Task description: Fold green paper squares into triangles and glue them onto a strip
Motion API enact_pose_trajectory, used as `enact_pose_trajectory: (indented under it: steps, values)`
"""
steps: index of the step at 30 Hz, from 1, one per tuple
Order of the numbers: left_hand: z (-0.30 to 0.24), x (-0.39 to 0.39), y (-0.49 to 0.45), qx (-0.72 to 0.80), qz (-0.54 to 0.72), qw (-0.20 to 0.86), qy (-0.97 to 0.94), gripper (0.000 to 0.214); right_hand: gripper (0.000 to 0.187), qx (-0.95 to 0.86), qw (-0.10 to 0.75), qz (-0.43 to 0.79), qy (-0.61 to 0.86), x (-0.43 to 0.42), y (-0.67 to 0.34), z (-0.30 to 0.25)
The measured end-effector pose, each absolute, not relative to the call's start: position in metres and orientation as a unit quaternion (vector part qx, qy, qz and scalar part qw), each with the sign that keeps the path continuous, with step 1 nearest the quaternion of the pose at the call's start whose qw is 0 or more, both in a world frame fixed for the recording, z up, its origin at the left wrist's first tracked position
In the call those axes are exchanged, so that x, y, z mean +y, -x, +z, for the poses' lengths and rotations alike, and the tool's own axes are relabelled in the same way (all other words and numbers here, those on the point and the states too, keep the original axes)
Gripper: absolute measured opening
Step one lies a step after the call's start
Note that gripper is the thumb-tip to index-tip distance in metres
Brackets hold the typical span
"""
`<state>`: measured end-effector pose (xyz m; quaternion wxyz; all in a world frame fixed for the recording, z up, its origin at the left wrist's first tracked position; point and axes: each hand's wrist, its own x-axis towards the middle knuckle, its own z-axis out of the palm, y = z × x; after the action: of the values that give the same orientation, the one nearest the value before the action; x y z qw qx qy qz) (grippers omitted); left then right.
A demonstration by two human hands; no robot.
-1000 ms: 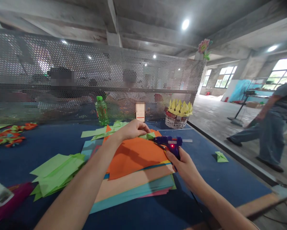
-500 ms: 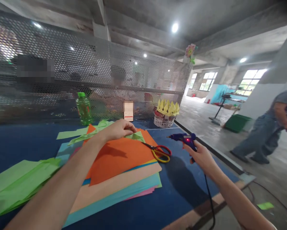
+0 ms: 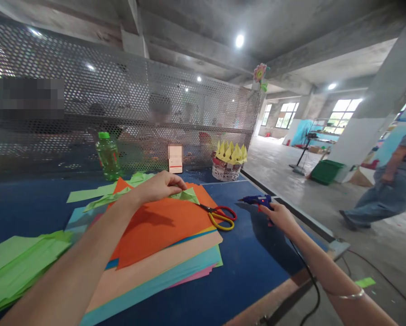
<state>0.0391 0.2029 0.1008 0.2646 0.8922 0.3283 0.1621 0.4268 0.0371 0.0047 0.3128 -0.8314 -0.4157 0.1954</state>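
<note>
My left hand (image 3: 162, 185) is over the paper stack, fingers closed in a pinch at a small folded piece of light green paper (image 3: 189, 195). Part of that piece is hidden behind the fingers. My right hand (image 3: 280, 216) grips a blue hot glue gun (image 3: 257, 200) with a red light on its side, its nozzle pointing left. Scissors (image 3: 223, 218) with one red and one yellow handle rest on the orange paper (image 3: 162, 226), between my two hands. Under the orange sheet lie peach, blue and pink sheets.
Green paper sheets (image 3: 26, 260) lie at the left. Along the perforated metal screen (image 3: 121, 99) stand a green bottle (image 3: 108, 156), a phone (image 3: 175, 164) and a woven basket (image 3: 226, 172) with yellow folded points. The gun's black cord (image 3: 313, 283) runs over the table edge. A person (image 3: 389, 185) is at the right.
My right hand has lowered the glue gun slightly towards the table. My left hand stays at the green piece. The view has turned a little right, and the person has changed stance.
</note>
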Motion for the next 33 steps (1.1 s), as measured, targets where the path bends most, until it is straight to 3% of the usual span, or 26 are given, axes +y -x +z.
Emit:
enact_pose_trajectory:
  steps: [8, 13, 18, 23, 29, 33]
  values:
    - [0.102, 0.201, -0.039, 0.323, 0.144, 0.259, -0.899, 0.024, 0.029, -0.450, 0.256, 0.118, 0.847, 0.052, -0.409, 0.015]
    - [0.101, 0.198, -0.041, 0.327, 0.127, 0.257, -0.900, 0.025, 0.014, -0.516, 0.294, 0.012, 0.804, 0.038, -0.365, 0.037]
    - [0.098, 0.193, -0.046, 0.328, 0.122, 0.261, -0.900, 0.027, 0.033, -0.667, 0.346, 0.111, 0.650, 0.053, -0.300, 0.054]
    - [0.100, 0.185, -0.049, 0.306, 0.134, 0.248, -0.909, 0.028, 0.049, -0.703, 0.403, 0.189, 0.555, 0.092, -0.250, 0.053]
    - [0.097, 0.187, -0.049, 0.309, 0.146, 0.238, -0.909, 0.029, 0.037, -0.710, 0.431, 0.187, 0.525, 0.099, -0.231, 0.053]
    - [0.094, 0.191, -0.048, 0.317, 0.150, 0.238, -0.906, 0.029, 0.038, -0.711, 0.434, 0.168, 0.527, 0.097, -0.232, 0.049]
